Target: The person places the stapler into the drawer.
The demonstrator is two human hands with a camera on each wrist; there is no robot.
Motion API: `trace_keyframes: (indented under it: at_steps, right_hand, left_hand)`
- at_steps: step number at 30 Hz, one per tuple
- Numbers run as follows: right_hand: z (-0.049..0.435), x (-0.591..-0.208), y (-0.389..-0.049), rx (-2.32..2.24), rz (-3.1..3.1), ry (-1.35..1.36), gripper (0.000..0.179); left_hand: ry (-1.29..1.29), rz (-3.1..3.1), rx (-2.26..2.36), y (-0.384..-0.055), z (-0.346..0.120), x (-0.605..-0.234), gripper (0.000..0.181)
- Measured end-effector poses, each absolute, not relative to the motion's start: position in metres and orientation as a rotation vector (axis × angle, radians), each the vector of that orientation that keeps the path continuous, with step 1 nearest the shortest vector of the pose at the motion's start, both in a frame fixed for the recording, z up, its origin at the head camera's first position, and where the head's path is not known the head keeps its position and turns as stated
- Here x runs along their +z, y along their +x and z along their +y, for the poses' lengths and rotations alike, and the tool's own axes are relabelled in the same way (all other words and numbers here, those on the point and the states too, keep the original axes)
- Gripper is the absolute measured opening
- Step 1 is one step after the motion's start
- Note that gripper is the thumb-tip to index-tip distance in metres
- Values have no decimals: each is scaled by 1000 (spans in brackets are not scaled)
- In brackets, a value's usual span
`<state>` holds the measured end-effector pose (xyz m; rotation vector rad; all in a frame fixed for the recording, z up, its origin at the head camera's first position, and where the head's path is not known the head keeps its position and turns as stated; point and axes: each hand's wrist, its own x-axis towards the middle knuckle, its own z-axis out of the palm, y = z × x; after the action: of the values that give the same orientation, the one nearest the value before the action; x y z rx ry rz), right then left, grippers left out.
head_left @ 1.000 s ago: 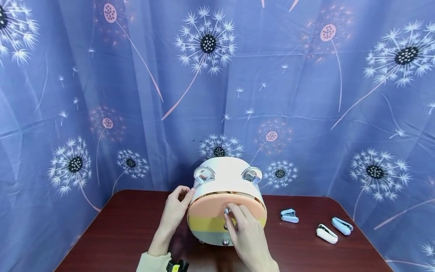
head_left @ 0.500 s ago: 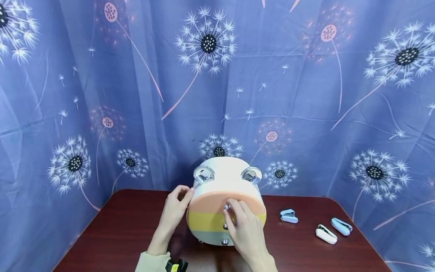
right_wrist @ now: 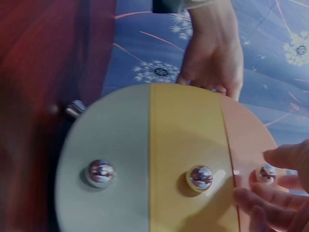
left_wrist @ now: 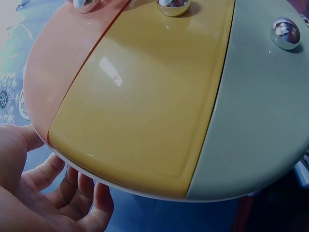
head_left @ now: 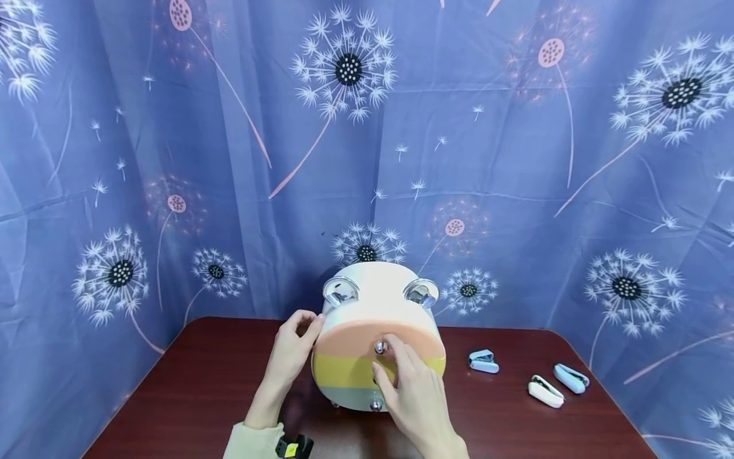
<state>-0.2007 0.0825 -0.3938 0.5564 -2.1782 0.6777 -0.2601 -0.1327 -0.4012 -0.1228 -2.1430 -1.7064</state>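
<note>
A round white drawer cabinet (head_left: 378, 293) stands on the table with three flush front drawers: pink (head_left: 344, 338), yellow (head_left: 344, 371) and pale green (right_wrist: 116, 140). Each drawer bears a silver ball knob, the top one (head_left: 379, 347) on the pink drawer. My right hand (head_left: 418, 395) is in front of the pink and yellow drawers, thumb and fingers spread apart around the top knob without pinching it. At the cabinet's left side, my left hand (head_left: 291, 350) touches the wall with its fingertips, fingers loosely bent, as the left wrist view (left_wrist: 53, 193) also shows.
Two round silver ornaments, left (head_left: 341, 291) and right (head_left: 421, 292), stick up from the cabinet's top. Right of it on the dark red table (head_left: 218, 382) lie a blue mini stapler (head_left: 483, 361), a white one (head_left: 546, 391) and another blue one (head_left: 571, 378). A dandelion-patterned curtain (head_left: 229, 127) hangs behind.
The pink drawer, slightly out a second ago with a gap along its top, has gone in flush. My right hand has since let go of its knob, the thumb dropping lower. The left hand stays.
</note>
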Motion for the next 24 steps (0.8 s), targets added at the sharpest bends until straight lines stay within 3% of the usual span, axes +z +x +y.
trace_keyframes:
  at_steps: [5, 14, 24]
  right_hand:
    - [79, -401, -199, 698, -2143, 478, 19]
    - [71, -432, -207, 550, -2147, 469, 23]
    - [69, -440, -215, 425, -2157, 384, 20]
  left_hand:
    - [-130, -2144, -1707, -248, -129, -386, 22]
    - [-129, -2127, -1702, -258, -134, -408, 29]
    - [-134, -2117, -1700, -263, -134, -407, 31]
